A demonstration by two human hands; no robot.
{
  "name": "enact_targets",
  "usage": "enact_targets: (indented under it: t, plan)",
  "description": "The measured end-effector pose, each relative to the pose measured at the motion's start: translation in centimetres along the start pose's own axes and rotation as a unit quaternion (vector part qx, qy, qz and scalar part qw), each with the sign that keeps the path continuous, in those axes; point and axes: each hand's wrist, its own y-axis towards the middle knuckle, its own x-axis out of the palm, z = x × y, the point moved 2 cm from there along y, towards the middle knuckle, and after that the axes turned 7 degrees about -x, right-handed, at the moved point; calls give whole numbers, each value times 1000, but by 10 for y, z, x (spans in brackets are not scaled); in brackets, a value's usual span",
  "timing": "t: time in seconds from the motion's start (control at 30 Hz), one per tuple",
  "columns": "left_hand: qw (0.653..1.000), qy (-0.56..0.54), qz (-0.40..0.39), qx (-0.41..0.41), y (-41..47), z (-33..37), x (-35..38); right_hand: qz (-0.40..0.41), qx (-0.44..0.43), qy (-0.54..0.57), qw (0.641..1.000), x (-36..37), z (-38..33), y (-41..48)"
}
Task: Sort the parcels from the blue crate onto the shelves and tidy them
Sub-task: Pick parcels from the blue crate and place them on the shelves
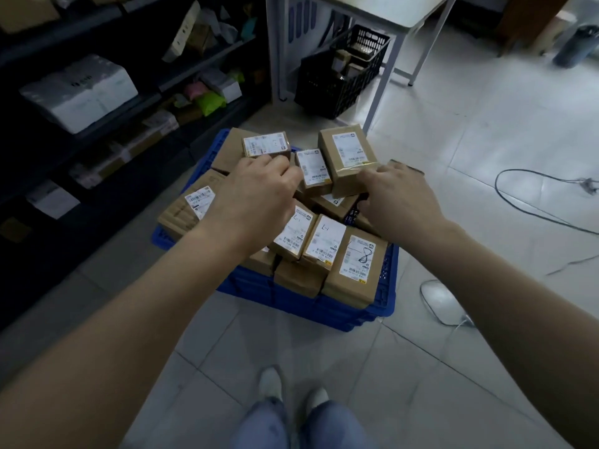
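Foremost, right hand [395, 197]: fingers curled over the near end of a tall brown parcel [348, 157], thumb beneath, grasping it. Left hand [256, 196]: fingers curled, knuckles against the near edge of a small labelled parcel [266, 145]; gripping or merely touching, cannot tell. Between those two, a third labelled parcel [312, 166], lying tilted on the pile.

Beneath and around both hands: heap of parcels [356, 264], brown cardboard with white labels, piled above the rim of the blue crate [356, 315]. Crate set on the tiled floor [486, 124], directly ahead of a pair of light shoes [272, 384] and blue trouser legs.

To the left: dark shelves [207, 64], several tiers, loaded with mixed packets, among them a large white package [81, 92] and a bright green bag [212, 103]. Beyond the crate: black crate [343, 76] under a white-legged table [385, 76]. To the right: black cable [534, 202] looped across the tiles.
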Motion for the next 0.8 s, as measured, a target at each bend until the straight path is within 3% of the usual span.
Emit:
enact_targets:
  t: [0.3,0.53,0.8]
  plan:
    - [999,-40,-32,-3,13,-18,42,-57,-49,13,997,52,2,52]
    - [996,-35,-36,-70,16,-25,64,-85,-157,-21,984,71,7,99]
    - [987,-3,4,-160,33,21,77,-87,-306,-55,946,77,29,125]
